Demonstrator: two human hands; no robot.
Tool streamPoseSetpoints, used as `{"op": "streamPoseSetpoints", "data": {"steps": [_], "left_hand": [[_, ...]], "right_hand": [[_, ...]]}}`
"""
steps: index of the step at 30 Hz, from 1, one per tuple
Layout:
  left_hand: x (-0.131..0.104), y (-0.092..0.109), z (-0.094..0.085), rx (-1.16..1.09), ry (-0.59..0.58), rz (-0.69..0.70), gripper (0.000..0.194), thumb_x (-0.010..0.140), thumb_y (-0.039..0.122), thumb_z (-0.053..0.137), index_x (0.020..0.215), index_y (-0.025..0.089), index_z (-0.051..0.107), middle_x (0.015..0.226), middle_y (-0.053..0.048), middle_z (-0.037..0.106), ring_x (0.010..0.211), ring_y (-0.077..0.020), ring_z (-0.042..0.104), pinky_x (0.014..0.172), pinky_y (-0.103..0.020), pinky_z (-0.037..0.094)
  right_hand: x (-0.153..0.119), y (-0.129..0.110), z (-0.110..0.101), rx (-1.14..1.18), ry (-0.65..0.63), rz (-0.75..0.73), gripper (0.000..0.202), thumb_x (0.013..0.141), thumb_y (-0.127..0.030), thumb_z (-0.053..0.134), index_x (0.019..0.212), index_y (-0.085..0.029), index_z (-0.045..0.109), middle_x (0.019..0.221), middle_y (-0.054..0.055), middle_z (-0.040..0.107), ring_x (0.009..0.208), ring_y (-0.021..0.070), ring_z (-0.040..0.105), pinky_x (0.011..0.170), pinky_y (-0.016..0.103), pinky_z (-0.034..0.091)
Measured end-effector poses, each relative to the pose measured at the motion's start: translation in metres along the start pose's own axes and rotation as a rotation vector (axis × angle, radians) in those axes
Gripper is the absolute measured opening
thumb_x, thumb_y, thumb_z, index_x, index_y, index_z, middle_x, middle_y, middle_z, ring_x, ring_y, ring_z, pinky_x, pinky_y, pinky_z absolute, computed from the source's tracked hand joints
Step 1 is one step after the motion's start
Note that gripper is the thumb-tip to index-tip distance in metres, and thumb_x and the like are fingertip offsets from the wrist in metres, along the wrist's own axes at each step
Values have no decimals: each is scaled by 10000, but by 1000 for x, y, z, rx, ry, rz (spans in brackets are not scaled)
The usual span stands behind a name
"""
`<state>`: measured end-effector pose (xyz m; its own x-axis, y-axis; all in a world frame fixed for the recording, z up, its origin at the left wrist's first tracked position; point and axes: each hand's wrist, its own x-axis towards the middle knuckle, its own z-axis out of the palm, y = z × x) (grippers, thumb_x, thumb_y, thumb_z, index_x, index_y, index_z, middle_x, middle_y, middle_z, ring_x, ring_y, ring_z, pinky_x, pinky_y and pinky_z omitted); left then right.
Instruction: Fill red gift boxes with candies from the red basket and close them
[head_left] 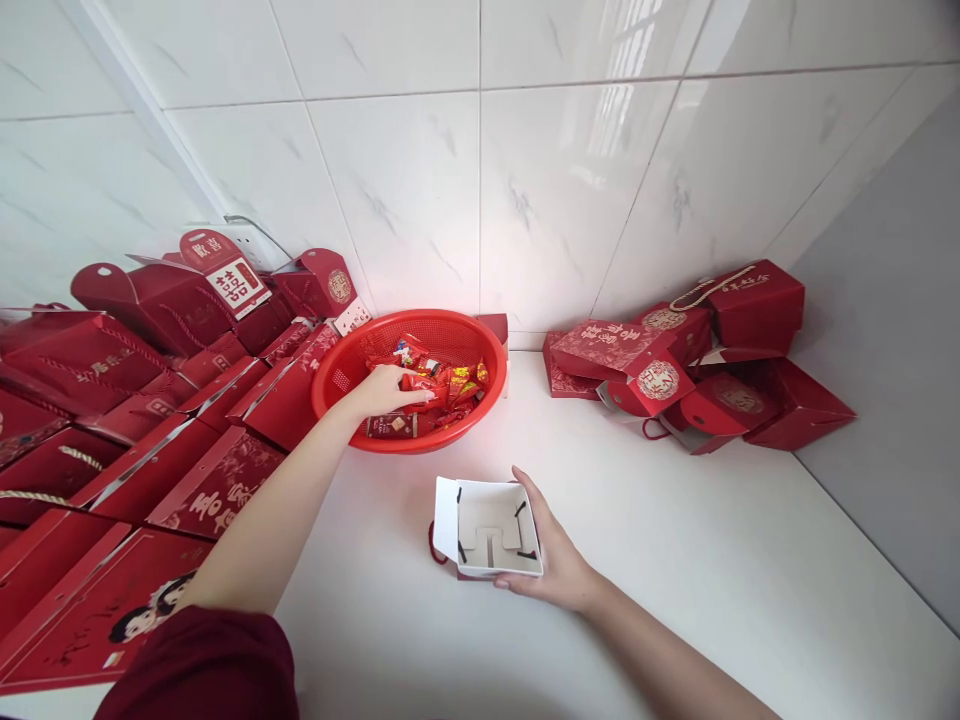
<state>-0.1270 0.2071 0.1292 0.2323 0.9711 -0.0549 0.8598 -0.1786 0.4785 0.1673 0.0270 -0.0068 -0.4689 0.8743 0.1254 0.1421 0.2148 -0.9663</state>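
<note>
My left hand reaches into a red plastic basket of wrapped candies. Its fingers are closed around a red-wrapped candy, partly hidden by the hand. With my right hand I grip a small gift box by its right side, thumb at the near edge and fingers behind. The box stands on the white table with its top open and a flap folded out to the left. Its white inside shows black cord ends at the corners and nothing in it. A dark red cord handle hangs at its left.
Rows of red gift boxes fill the left side of the white table. More red boxes lie in a loose heap at the back right. Behind the table is a tiled wall, with a grey panel at the right.
</note>
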Motion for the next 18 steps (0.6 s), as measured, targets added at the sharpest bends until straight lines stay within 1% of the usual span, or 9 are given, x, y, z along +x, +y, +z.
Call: {"op": "streamPoseSetpoints", "data": {"steps": [3,6,8,10,12,14,15,16,18], "left_hand": [[-3,-1,-5,-57,-4,68,472,705,586,695,864,146,761,664,2,683,709,-198,637,675,-262,457],[-8,3,-8,-113,19,116,503,755,581,665,993,145,750,845,-23,733,807,-206,650,722,-263,471],[-16,13,-9,-199,53,162,519,795,572,642,1109,164,713,1004,-40,731,906,-218,650,770,-267,480],[-31,31,-8,-291,47,226,504,811,558,643,1118,161,695,1020,-49,718,911,-219,647,763,-268,482],[-51,53,-3,-299,-42,309,447,802,542,670,982,135,706,878,-42,701,802,-198,636,698,-261,469],[-74,75,4,-221,-164,416,391,808,522,680,867,135,697,805,-28,673,750,-175,615,692,-258,455],[-85,83,8,-178,-222,474,375,815,515,679,883,148,702,837,-30,681,784,-176,621,734,-263,459],[-95,89,12,-134,-289,524,382,808,521,688,953,168,711,914,-37,699,860,-191,633,796,-274,462],[-114,94,21,-33,-413,561,524,761,549,727,1166,219,677,1144,-63,695,1081,-249,613,934,-315,444]], "right_hand": [[0,0,0,22,-7,13,1225,676,-466,829,1553,-330,-16,1501,130,296,1376,320,366,1077,496,407],[1,1,-1,8,-7,-5,1224,679,-477,825,1556,-314,-13,1488,130,322,1371,318,382,1113,499,367],[1,2,-1,-4,-5,-14,1229,679,-499,819,1557,-309,-19,1496,129,320,1376,318,377,1131,509,340],[1,2,-1,-25,-1,-6,1229,679,-529,811,1558,-312,-20,1525,129,287,1391,323,356,1128,522,340],[1,2,-1,-52,9,-1,1226,680,-550,803,1559,-312,-17,1554,132,248,1407,330,332,1129,535,333],[1,2,-1,-67,19,-21,1235,678,-555,804,1559,-304,-24,1572,137,222,1424,334,311,1141,536,312],[1,2,-1,-73,20,-34,1240,678,-551,807,1558,-300,-29,1579,138,213,1431,335,302,1148,531,303],[1,2,-1,-79,23,-46,1246,675,-548,811,1558,-295,-31,1585,141,201,1437,338,292,1152,527,298],[1,2,-1,-100,24,-49,1246,674,-546,813,1560,-284,-24,1599,147,166,1449,348,269,1158,524,290]]}}
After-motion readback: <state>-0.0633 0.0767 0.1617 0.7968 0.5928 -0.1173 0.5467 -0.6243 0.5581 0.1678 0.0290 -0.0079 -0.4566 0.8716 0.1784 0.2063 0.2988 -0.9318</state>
